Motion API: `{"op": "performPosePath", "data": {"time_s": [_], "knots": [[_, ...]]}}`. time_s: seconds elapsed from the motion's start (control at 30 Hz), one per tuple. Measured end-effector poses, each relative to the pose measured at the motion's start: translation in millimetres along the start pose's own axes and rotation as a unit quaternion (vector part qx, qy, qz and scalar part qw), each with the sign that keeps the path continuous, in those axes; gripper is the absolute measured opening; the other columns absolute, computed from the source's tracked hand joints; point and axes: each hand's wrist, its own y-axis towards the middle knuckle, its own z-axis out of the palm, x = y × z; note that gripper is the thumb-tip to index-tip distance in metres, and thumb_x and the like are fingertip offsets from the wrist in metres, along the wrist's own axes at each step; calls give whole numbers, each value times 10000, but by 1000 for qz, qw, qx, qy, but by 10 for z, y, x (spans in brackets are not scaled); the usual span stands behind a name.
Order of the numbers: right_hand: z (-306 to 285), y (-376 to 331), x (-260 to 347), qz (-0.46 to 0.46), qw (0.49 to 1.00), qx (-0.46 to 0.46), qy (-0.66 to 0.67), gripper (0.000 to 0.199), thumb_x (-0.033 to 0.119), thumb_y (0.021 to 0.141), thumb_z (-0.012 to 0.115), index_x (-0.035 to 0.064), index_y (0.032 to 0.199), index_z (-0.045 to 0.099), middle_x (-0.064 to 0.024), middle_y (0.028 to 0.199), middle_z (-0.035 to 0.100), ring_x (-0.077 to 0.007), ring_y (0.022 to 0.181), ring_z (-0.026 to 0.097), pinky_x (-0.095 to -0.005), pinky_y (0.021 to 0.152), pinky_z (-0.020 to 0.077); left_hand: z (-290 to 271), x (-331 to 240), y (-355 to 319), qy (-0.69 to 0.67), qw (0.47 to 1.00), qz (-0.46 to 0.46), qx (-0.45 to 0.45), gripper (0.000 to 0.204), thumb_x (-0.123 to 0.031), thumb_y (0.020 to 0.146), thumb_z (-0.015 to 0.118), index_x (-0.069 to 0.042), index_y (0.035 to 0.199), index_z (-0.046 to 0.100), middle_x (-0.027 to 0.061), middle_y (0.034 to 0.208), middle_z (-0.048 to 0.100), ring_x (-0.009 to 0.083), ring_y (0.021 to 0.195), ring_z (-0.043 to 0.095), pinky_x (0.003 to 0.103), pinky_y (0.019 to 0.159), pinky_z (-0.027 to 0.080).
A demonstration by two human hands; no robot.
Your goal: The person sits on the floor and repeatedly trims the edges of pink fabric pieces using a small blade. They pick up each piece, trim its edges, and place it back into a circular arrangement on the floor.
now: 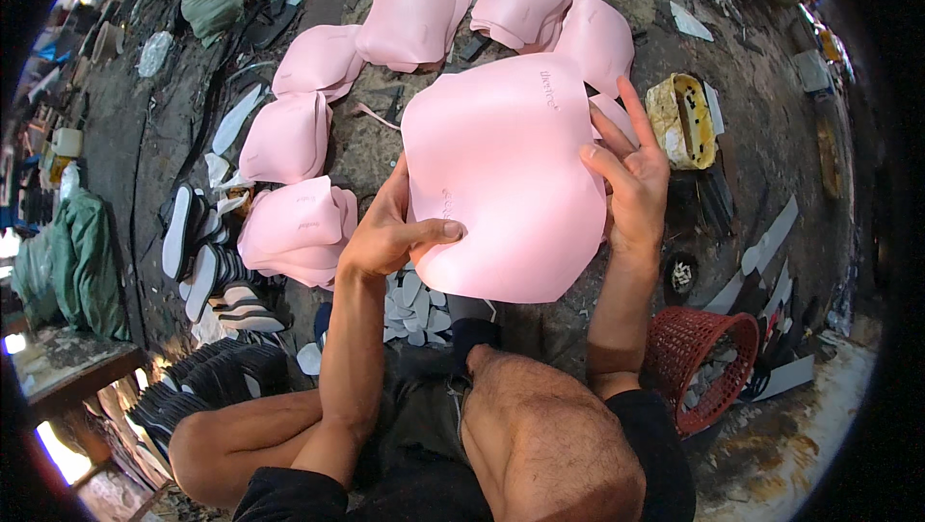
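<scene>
A large pink sheet (511,166) with rounded edges and small printed marks is held up in front of me. My left hand (390,228) grips its lower left edge, thumb pressed on the face and fingers hidden behind. At the right edge, my right hand (631,170) has its thumb on the face and one finger stretched up past the sheet; other fingers reach partly behind it. Beyond the sheet, stacks of similar pink pieces lie in an arc on the floor, among them a far stack (412,19) and a near left stack (294,233).
A yellow-rimmed container (682,122) and a red perforated basket (701,368) stand on the right. Black-and-white shoe soles (198,281) pile up at the left. Small grey cut pieces (416,310) lie near my feet, and scraps litter the dark floor (771,166).
</scene>
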Motion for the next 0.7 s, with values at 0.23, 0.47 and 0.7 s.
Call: {"op": "performPosePath", "data": {"time_s": [0.23, 0.47, 0.7], "knots": [[-90, -87, 43, -2, 1000, -10, 7, 787, -96, 783, 648, 17, 1505, 356, -291, 1267, 611, -129, 860, 685, -262, 790, 569, 89, -7, -26, 10, 1000, 3, 22, 967, 121, 651, 757, -6, 1492, 296, 120, 1318, 535, 213, 1195, 564, 356, 990, 490], [-172, 38, -153, 7, 998, -8, -61, 828, -75, 788, 674, 44, 1529, 324, -308, 1308, 578, -130, 925, 652, -248, 817, 529, 34, 131, 109, -21, 998, -58, -12, 831, 117, 720, 746, 34, 1448, 355, 106, 1192, 620, 167, 1037, 642, 290, 885, 539], [-424, 154, -917, 38, 859, -44, -509, 719, 122, 892, 681, 131, 1529, 346, -291, 1307, 585, -350, 1150, 635, -400, 818, 553, -353, -116, 559, 74, 989, 78, -102, 870, 51, 768, 736, -11, 1510, 286, 106, 1176, 626, 160, 969, 644, 276, 783, 555]]}}
